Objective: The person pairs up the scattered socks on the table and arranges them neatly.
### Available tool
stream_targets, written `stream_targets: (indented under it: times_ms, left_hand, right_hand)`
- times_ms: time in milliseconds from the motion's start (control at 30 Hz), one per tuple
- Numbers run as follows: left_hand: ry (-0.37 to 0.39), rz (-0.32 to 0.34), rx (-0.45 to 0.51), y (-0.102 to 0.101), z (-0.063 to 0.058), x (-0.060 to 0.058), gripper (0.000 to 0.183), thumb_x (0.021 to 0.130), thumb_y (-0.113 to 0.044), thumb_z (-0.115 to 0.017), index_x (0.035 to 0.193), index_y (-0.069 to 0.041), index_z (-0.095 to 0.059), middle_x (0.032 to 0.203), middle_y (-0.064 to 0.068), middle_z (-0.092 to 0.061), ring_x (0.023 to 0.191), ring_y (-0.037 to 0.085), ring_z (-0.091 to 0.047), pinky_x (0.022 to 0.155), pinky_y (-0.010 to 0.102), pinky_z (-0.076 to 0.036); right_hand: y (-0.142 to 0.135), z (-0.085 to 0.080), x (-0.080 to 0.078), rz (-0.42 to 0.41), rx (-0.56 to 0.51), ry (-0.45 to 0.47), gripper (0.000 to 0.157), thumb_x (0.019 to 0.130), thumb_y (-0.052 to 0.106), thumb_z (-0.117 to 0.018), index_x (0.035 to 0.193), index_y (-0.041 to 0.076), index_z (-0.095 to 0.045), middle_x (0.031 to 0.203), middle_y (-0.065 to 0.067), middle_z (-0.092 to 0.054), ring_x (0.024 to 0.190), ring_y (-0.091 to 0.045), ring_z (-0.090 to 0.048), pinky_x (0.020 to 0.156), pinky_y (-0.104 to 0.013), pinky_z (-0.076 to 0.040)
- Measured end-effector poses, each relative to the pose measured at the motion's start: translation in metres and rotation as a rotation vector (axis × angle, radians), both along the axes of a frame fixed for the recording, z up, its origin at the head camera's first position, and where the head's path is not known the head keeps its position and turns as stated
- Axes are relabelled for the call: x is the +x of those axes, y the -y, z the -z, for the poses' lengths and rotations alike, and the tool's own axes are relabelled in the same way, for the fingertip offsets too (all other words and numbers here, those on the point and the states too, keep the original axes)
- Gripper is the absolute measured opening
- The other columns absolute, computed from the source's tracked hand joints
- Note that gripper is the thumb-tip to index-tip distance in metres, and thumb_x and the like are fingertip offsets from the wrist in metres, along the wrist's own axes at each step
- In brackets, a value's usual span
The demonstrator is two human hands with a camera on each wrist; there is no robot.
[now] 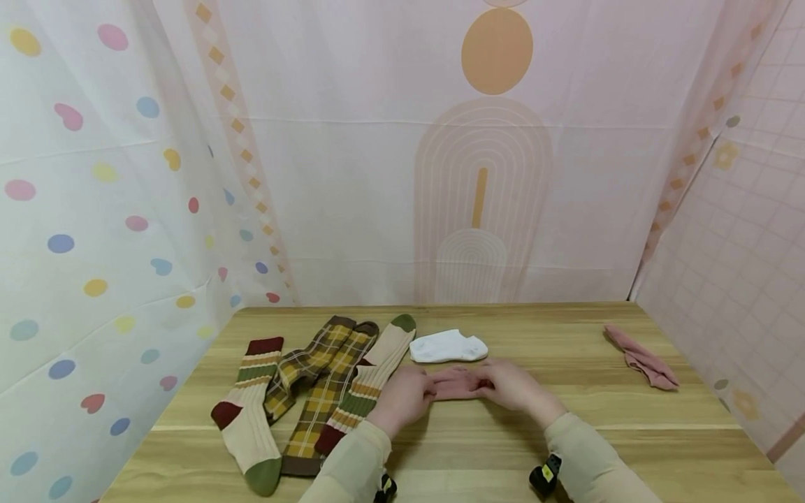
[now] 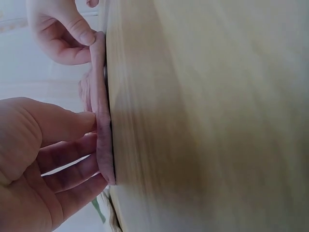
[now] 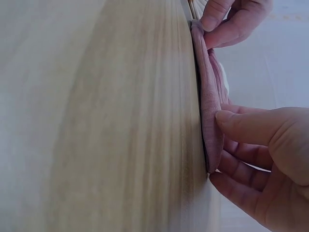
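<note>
A pink sock [image 1: 455,385] lies flat on the wooden table, between both hands. Its left end is pinched between the thumb and fingers of the left hand [image 1: 405,396]. At the other end, the right hand [image 1: 512,385] pinches the fabric the same way. Seen from the left wrist, the pink sock [image 2: 102,111] is a thin layer low against the tabletop. The right wrist view shows ribbing on the pink sock [image 3: 208,96]. Just behind it lies a white ankle sock [image 1: 448,346]. Another pink sock [image 1: 641,358] lies apart at the far right.
Left of the hands lie a cream sock with green toe and red heel [image 1: 251,419], brown-yellow plaid socks [image 1: 323,391], and a second cream striped sock [image 1: 385,349] partly over the plaid. The wooden table [image 1: 679,447] meets patterned curtains [image 1: 352,175] behind and at both sides.
</note>
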State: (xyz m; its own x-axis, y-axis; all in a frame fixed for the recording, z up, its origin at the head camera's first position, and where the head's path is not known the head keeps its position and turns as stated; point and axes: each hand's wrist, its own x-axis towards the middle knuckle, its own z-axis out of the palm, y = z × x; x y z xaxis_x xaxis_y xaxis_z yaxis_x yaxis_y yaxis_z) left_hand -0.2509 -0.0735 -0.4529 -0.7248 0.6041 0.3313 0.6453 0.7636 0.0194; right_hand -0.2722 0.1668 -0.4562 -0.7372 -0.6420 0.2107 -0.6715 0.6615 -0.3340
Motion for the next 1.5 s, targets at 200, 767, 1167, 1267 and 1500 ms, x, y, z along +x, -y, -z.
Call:
stream_targets:
  times_ms: [200, 767, 1167, 1267, 1500]
  left_hand:
    - [0.070, -0.031, 0.020, -0.001, 0.001, -0.006, 0.010, 0.085, -0.011, -0.075, 0.077, -0.015, -0.078, 0.070, -0.004, -0.064, 0.071, 0.015, -0.059, 0.068, 0.029, -0.050]
    - [0.100, -0.035, 0.048, -0.001, 0.001, -0.011, 0.011, 0.088, -0.014, -0.073, 0.077, -0.015, -0.075, 0.073, -0.006, -0.064, 0.074, 0.014, -0.058, 0.072, 0.030, -0.050]
    - [0.088, -0.061, 0.097, 0.002, -0.001, -0.010, 0.005, 0.088, -0.020, -0.074, 0.089, -0.015, -0.074, 0.082, -0.002, -0.063, 0.078, 0.016, -0.060, 0.074, 0.034, -0.051]
    - [0.046, -0.060, 0.111, 0.001, 0.000, -0.008, 0.008, 0.088, -0.020, -0.074, 0.092, -0.014, -0.074, 0.086, 0.001, -0.065, 0.081, 0.019, -0.061, 0.075, 0.036, -0.051]
    - [-0.072, -0.040, 0.137, -0.001, -0.001, -0.003, 0.018, 0.085, -0.019, -0.077, 0.101, -0.011, -0.075, 0.093, 0.005, -0.067, 0.087, 0.023, -0.063, 0.081, 0.039, -0.051]
  right_hand:
    - [0.001, 0.001, -0.002, 0.028, 0.002, 0.008, 0.002, 0.091, 0.013, -0.072, 0.092, 0.013, -0.074, 0.090, 0.006, -0.063, 0.086, -0.014, -0.062, 0.075, -0.034, -0.052]
    - [-0.001, -0.001, -0.002, 0.027, -0.061, -0.073, 0.006, 0.091, 0.010, -0.071, 0.097, 0.012, -0.073, 0.095, 0.002, -0.067, 0.089, -0.018, -0.064, 0.078, -0.038, -0.053]
    - [-0.020, -0.005, 0.000, 0.073, -0.158, -0.052, 0.017, 0.092, 0.006, -0.070, 0.107, 0.012, -0.074, 0.104, -0.002, -0.072, 0.098, -0.021, -0.065, 0.086, -0.044, -0.052]
    - [-0.027, -0.006, 0.002, 0.102, -0.158, -0.085, 0.013, 0.091, 0.008, -0.070, 0.104, 0.010, -0.073, 0.102, -0.003, -0.071, 0.097, -0.023, -0.066, 0.085, -0.044, -0.052]
    - [-0.040, -0.010, 0.008, 0.148, -0.163, -0.191, 0.016, 0.087, 0.002, -0.073, 0.103, 0.005, -0.071, 0.100, -0.005, -0.071, 0.095, -0.026, -0.065, 0.084, -0.045, -0.053]
